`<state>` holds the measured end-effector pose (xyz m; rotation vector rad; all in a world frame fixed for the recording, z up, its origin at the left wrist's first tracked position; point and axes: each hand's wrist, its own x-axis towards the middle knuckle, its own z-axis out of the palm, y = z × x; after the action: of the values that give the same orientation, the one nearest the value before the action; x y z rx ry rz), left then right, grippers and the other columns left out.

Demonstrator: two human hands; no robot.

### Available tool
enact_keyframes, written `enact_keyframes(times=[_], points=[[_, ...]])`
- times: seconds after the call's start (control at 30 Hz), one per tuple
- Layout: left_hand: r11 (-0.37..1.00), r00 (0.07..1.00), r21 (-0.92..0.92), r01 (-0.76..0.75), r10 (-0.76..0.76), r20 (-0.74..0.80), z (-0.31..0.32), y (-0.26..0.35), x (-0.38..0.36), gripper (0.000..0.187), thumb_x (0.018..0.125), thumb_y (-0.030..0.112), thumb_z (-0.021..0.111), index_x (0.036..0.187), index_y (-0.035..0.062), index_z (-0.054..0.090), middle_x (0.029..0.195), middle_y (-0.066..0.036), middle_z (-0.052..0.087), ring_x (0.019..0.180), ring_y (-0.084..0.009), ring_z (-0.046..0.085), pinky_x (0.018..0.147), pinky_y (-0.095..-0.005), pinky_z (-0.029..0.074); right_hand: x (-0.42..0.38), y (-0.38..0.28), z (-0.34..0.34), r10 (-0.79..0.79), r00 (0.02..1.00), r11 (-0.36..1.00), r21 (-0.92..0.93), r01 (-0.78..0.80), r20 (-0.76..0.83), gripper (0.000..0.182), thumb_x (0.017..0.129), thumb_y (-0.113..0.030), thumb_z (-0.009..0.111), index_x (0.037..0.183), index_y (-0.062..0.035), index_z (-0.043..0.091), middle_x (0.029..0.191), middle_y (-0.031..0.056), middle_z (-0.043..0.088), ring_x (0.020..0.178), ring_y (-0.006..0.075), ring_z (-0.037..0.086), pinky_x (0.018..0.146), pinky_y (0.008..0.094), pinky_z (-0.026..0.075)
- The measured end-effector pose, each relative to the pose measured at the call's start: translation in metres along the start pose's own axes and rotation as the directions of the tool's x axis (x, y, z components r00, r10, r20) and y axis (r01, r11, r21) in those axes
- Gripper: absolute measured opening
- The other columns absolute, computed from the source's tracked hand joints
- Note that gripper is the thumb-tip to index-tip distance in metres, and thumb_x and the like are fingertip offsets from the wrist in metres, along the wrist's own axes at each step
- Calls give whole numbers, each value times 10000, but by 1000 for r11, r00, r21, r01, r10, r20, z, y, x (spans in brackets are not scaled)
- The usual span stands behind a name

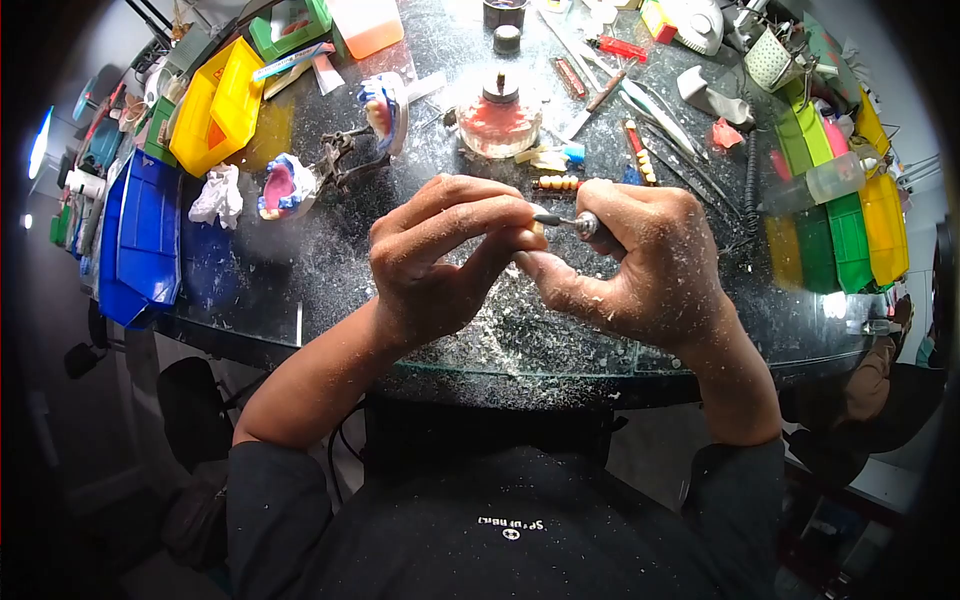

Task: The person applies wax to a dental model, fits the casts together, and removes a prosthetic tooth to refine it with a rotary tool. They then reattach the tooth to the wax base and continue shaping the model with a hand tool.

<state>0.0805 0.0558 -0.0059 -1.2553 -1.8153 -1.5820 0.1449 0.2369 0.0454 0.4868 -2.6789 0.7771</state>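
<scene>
Pinched between the fingertips of my left hand (440,250) is a small pale piece (538,230), partly hidden by the fingers. My right hand (640,260) is closed around a rotary handpiece (590,227); its burr tip (548,218) is at the small piece. Both hands are close together above the dark glossy table (340,260), fingertips nearly meeting. Pale dust and shavings (500,340) lie below them and cling to the skin. Beyond the hands stands a clear and pink dental mould (498,125).
A blue bin (140,240) and yellow bin (215,110) stand left, beside a dental model (285,188) and crumpled tissue (217,197). An articulator (350,150) sits nearer the middle. Tooth strips (638,150), metal tools (690,165) and a coiled cord (750,180) lie right.
</scene>
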Motion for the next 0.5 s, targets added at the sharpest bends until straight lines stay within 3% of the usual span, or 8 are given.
enact_keyframes(times=[0.5], points=[[999,999,35,-23,22,30,0,-3,-1,209,703,26,766,899,31,695,831,-91,676,742,-189,655,644,-290,515,-2,-2,0,17,999,997,-80,-15,33,436,692,-363,771,631,-27,500,538,87,497,448,201,529,443,328,416]])
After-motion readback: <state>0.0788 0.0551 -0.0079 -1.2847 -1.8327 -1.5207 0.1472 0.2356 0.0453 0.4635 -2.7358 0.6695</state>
